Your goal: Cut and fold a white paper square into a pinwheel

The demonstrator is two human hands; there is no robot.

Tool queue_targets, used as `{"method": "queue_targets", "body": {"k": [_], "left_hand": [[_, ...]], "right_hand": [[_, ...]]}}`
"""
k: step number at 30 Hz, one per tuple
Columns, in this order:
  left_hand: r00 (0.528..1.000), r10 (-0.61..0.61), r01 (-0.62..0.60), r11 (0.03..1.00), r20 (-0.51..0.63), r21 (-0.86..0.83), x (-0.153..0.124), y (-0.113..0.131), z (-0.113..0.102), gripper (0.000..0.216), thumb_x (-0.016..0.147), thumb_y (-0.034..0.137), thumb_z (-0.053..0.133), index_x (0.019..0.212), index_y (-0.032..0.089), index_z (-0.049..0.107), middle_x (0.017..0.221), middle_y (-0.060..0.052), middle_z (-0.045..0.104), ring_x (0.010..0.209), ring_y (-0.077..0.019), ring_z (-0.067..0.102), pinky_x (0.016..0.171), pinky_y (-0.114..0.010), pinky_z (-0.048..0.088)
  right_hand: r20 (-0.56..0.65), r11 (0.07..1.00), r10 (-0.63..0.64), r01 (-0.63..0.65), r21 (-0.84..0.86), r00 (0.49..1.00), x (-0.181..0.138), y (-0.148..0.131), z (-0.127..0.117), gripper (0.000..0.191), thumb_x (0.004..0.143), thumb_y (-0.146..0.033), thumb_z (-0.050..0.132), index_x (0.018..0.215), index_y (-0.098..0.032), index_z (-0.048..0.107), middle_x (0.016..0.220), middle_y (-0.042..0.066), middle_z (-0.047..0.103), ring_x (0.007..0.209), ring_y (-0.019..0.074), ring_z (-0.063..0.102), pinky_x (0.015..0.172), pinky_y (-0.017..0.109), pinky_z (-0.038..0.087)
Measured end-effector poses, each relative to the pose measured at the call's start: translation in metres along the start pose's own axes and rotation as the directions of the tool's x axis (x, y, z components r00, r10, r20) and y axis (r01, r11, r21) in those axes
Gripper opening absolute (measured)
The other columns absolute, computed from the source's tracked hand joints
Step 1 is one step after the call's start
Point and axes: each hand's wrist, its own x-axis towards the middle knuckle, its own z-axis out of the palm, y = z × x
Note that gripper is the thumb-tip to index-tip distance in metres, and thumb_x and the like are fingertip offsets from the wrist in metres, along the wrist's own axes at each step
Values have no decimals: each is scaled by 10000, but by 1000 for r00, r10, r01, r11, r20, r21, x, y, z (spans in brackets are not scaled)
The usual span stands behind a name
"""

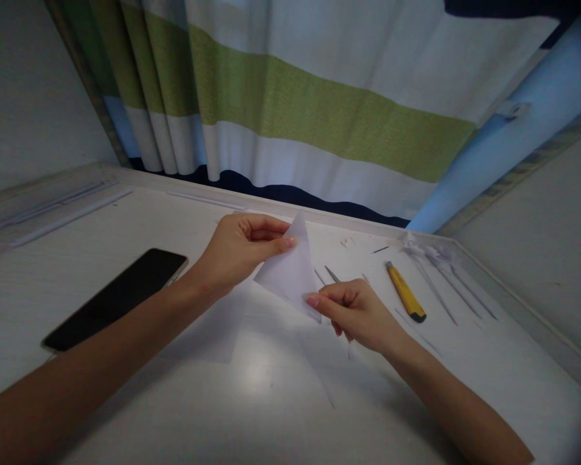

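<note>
Above the table point(266, 416), the right grip point(351, 310) is pinched closed on the lower corner of the white paper point(288, 268); a metal tip point(332, 274) shows just behind it, held or not I cannot tell. Left of both grips lies a phone point(121, 297). The left grip point(259, 245) pinches the paper's upper edge. The triangular shape seems already made; what remains does not show. Right of the right grip lies a yellow cutter point(404, 290), with paper scraps point(433, 252) beyond.
</note>
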Motion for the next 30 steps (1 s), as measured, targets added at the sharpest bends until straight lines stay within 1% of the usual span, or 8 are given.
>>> {"method": "queue_targets", "body": {"k": [3, 7, 11, 16, 19, 22, 26, 30], "left_hand": [[1000, -5, 5, 1000, -13, 2, 3, -1, -3, 124, 587, 171, 699, 704, 210, 680, 679, 31, 683, 570, -87, 603, 517, -144, 469], [994, 35, -39, 999, -106, -34, 10, -1, -9, 143, 544, 168, 724, 671, 209, 672, 619, 40, 669, 547, -83, 593, 525, -150, 468], [992, 11, -18, 998, -128, -53, 14, -3, -12, 165, 526, 173, 733, 675, 199, 666, 635, 27, 668, 568, -98, 592, 540, -176, 470], [996, -48, 43, 997, -70, -70, 14, -5, -13, 172, 564, 205, 717, 720, 167, 657, 667, 14, 642, 552, -75, 548, 487, -154, 419], [998, -67, 67, 993, 1, -101, 12, -4, -12, 175, 607, 206, 687, 771, 157, 654, 721, -3, 636, 589, -82, 545, 539, -178, 430], [998, -62, 65, 989, 27, -136, 11, -1, -12, 179, 619, 216, 677, 789, 164, 654, 745, -3, 633, 618, -87, 545, 583, -195, 430], [993, -87, 99, 983, 80, -155, 10, -2, -12, 197, 661, 260, 647, 832, 162, 644, 808, -14, 637, 668, -95, 554, 624, -202, 429], [989, -107, 122, 981, 105, -152, 11, -11, -9, 197, 703, 255, 610, 884, 177, 616, 926, -22, 628, 795, -113, 565, 714, -215, 431]], "right_hand": [[1, 1000, 4, -4, -2, 1000, -1, 0, 0, 363, 754, -438, 500, 544, -147, 550, 357, -79, 398, 268, 19, 337, 262, 126, 236], [5, 1000, -9, 9, -18, 1000, -2, -3, 0, 327, 768, -428, 486, 736, -145, 648, 362, -78, 405, 272, 23, 339, 268, 127, 241], [10, 999, -32, 32, -33, 999, -2, -4, 0, 334, 773, -418, 479, 725, -136, 651, 359, -79, 396, 269, 21, 332, 268, 126, 235], [-35, 999, -40, 40, -17, 999, 2, -1, -5, 335, 760, -413, 493, 665, -131, 648, 356, -76, 384, 283, 25, 339, 282, 131, 251], [-70, 998, -64, 65, 2, 996, 5, 1, -10, 333, 751, -395, 511, 608, -126, 644, 356, -65, 392, 312, 31, 349, 306, 141, 254], [-74, 992, -127, 127, 1, 989, 5, 0, -15, 303, 757, -366, 517, 621, -135, 657, 394, -37, 469, 354, 43, 374, 346, 164, 273], [-189, 956, -292, 287, -53, 938, 4, -2, -21, 238, 736, -322, 551, 593, -160, 651, 586, 20, 615, 537, 106, 513, 481, 219, 386], [-431, 946, -282, 324, 25, 857, 9, 2, -29, 161, 719, -302, 568, 654, -177, 646, 602, 1, 612, 567, 119, 544, 538, 237, 441]]}}
